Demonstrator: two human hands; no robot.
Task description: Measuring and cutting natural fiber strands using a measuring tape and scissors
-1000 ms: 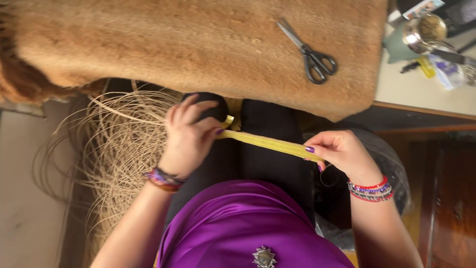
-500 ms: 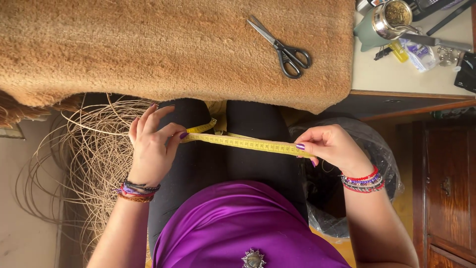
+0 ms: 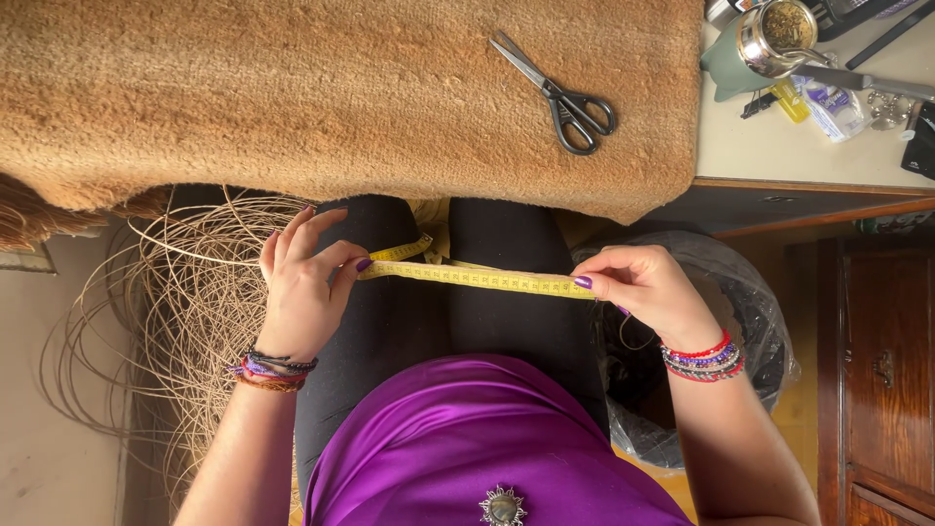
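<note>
We pinch the yellow tape measure [image 3: 477,279] taut between left hand [image 3: 302,292] and right hand [image 3: 648,287]; a thin strand possibly runs alongside. Keep it flat and level.

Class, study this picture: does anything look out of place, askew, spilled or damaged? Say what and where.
Little stands out. The loose tangle of thin tan fibre strands sprawls over the floor beside the left hand. The left and right hand hold the yellow measuring tape taut and flat. The grey-handled scissors lie neatly on the tan woven mat.
</note>
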